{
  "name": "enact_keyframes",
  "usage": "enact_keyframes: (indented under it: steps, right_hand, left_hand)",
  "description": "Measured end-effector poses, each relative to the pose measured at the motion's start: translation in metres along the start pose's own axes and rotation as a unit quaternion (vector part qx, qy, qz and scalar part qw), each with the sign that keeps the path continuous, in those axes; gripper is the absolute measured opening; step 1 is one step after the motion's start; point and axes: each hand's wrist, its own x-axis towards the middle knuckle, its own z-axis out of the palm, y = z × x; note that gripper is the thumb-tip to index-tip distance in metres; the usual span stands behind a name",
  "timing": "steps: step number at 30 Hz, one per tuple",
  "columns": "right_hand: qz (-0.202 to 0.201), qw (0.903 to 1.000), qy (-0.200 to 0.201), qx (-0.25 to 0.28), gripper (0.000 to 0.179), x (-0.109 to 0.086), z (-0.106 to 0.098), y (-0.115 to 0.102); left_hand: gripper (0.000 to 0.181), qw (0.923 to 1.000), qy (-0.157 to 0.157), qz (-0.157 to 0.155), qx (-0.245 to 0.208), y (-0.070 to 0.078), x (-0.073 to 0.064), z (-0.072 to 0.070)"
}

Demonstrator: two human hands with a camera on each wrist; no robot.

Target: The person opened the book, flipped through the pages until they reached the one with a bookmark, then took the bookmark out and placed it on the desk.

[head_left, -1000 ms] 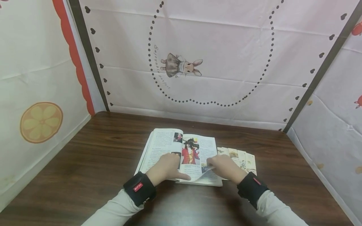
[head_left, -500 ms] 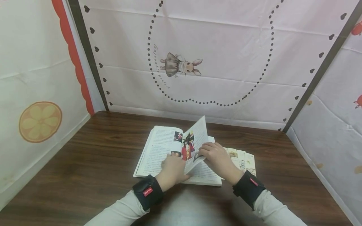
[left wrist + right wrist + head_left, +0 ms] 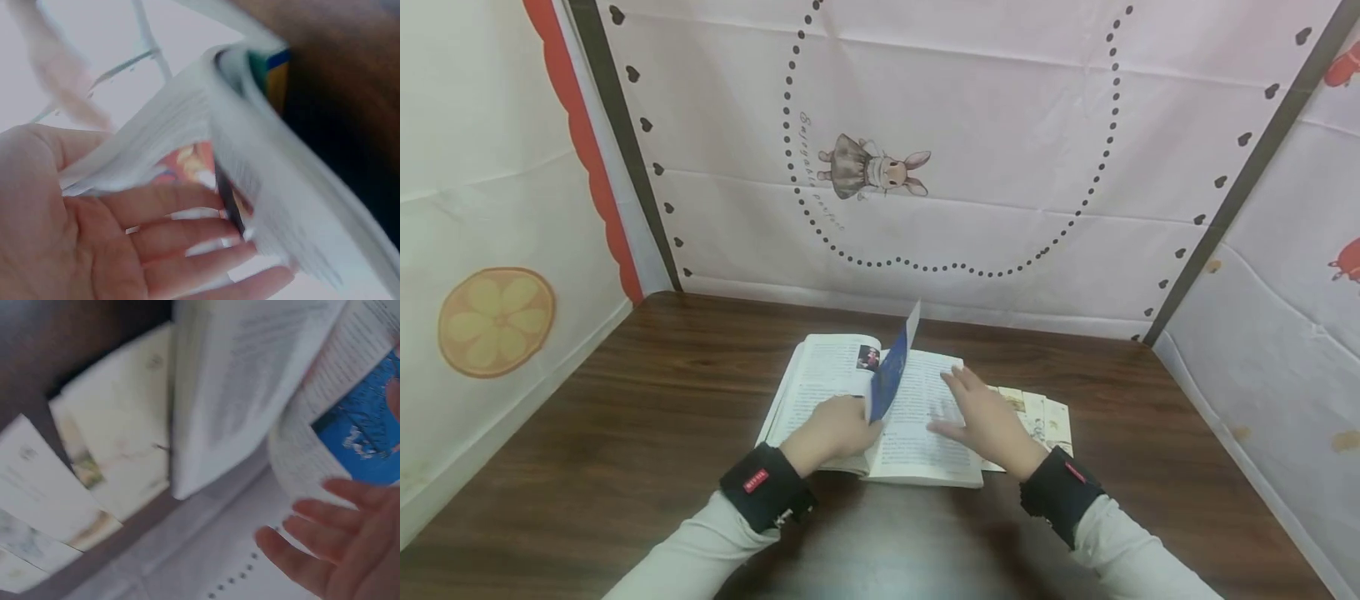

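A thick open book (image 3: pixel 925 433) lies on the table, one page (image 3: pixel 891 375) standing up from its middle, with a blue picture on its right-facing side. My left hand (image 3: pixel 835 429) is at the foot of that page, which passes between thumb and fingers in the left wrist view; the fingers (image 3: pixel 169 240) reach across the left-hand side of the book. My right hand (image 3: pixel 992 421), fingers spread, hovers over the outer edge of the right-hand page and holds nothing. In the right wrist view its fingers (image 3: pixel 312 550) are apart from the blue picture (image 3: pixel 369 425).
Several cream illustrated cards (image 3: pixel 1045 421) lie fanned on the table right of the book, partly behind my right hand. The dark wooden table (image 3: pixel 625 442) ends at printed white cloth walls (image 3: pixel 1000 167) at the back and sides.
The right hand has lifted the page with the red-coated figure and let go of it. That page now stands upright, its blue reverse showing, at the left hand.
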Motion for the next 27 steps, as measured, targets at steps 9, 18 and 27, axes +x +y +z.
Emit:
enact_keyframes:
  steps: [9, 18, 27]
  right_hand:
    - [0.008, 0.98, -0.197, 0.029, 0.094, -0.006, 0.025, 0.018]
    - [0.023, 0.9689, -0.245, 0.024, 0.102, -0.004, 0.028, 0.011]
    - [0.034, 0.9618, -0.27, 0.03, 0.099, -0.001, 0.024, 0.012]
  left_hand:
    - [0.048, 0.9768, -0.04, 0.011, -0.21, -0.029, -0.004, -0.026]
    - [0.031, 0.9767, 0.13, -0.012, -0.17, -0.065, -0.003, -0.041]
    - [0.084, 0.9852, 0.13, 0.007, 0.111, -0.057, -0.01, -0.018]
